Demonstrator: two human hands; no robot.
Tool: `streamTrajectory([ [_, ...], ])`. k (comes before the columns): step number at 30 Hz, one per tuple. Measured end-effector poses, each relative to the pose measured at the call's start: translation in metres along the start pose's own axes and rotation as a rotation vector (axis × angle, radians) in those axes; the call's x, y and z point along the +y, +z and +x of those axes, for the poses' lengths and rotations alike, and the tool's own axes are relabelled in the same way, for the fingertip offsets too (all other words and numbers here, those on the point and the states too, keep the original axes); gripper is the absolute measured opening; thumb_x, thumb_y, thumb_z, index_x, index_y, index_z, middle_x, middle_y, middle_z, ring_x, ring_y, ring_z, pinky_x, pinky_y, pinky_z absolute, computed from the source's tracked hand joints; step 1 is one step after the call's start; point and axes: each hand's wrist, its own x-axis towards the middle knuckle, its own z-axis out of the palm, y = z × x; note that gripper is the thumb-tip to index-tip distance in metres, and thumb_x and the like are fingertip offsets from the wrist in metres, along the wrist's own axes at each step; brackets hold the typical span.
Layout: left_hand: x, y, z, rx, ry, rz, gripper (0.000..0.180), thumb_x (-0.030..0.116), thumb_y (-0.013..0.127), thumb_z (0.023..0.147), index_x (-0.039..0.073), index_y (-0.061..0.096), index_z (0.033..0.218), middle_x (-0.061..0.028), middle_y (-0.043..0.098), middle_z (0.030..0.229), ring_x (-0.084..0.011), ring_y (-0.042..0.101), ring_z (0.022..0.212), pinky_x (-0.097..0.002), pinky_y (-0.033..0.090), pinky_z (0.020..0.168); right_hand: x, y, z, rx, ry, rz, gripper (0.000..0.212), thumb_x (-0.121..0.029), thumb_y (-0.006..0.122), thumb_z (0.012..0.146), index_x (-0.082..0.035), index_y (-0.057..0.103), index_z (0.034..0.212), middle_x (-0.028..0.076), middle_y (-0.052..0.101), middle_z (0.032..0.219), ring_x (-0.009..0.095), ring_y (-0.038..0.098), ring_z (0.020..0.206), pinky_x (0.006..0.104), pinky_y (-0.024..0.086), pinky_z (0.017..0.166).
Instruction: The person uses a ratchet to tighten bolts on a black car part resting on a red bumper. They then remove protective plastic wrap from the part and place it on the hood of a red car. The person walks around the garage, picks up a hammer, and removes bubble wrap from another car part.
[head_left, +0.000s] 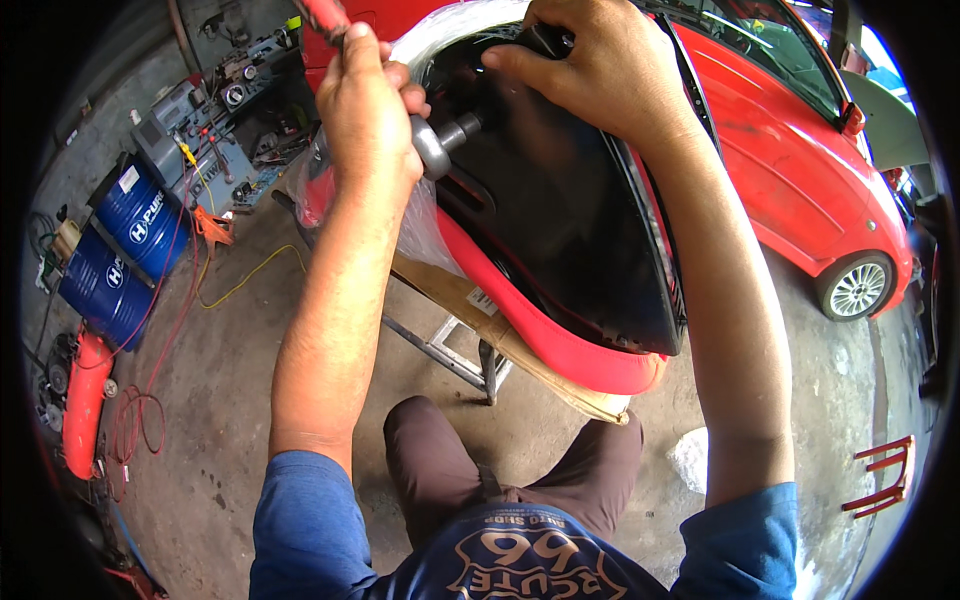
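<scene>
My left hand (370, 115) is closed around a tool with a red end (324, 14) above the thumb. A rounded dark grey head (430, 150) shows below the palm, and its short stem points at a glossy black panel (560, 200). Part of the tool is hidden by the hand, so its kind is unclear. My right hand (610, 65) grips a small black part (546, 42) at the panel's far end, fingers curled over it. The panel lies on a curved red car body part (560, 345), partly wrapped in clear plastic film (430, 235).
Cardboard (450, 290) and a metal stand (465, 358) support the red part. A red car (790, 150) stands on the right. At left are blue drums (110, 285), a red cylinder (85, 410), a cluttered bench (225, 165) and hoses across the floor. A red frame (888, 478) lies right.
</scene>
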Motion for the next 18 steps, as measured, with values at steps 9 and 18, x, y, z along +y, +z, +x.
streamTrajectory([
  [9, 0.036, 0.023, -0.022, -0.792, 0.525, 0.516, 0.057, 0.053, 0.053, 0.096, 0.006, 0.044, 0.126, -0.0097, 0.042, 0.11, -0.0166, 0.035, 0.101, -0.0306, 0.03, 0.085, 0.013, -0.016, -0.002, -0.109, 0.409, 0.856, 0.021, -0.011, 0.065, 0.09, 0.002, 0.071, 0.106, 0.007, 0.071, 0.099, 0.015, 0.065, 0.095, 0.0292, 0.05, 0.086],
  [18, 0.006, 0.028, -0.028, -0.591, 0.863, 0.551, 0.041, 0.043, 0.07, 0.092, 0.003, 0.065, 0.088, -0.0063, 0.059, 0.059, -0.0191, 0.062, 0.053, -0.0298, 0.047, 0.05, 0.027, -0.008, -0.001, -0.21, 0.233, 0.871, 0.015, -0.01, 0.069, 0.092, -0.002, 0.065, 0.105, 0.001, 0.065, 0.09, 0.008, 0.061, 0.084, 0.0243, 0.051, 0.074],
])
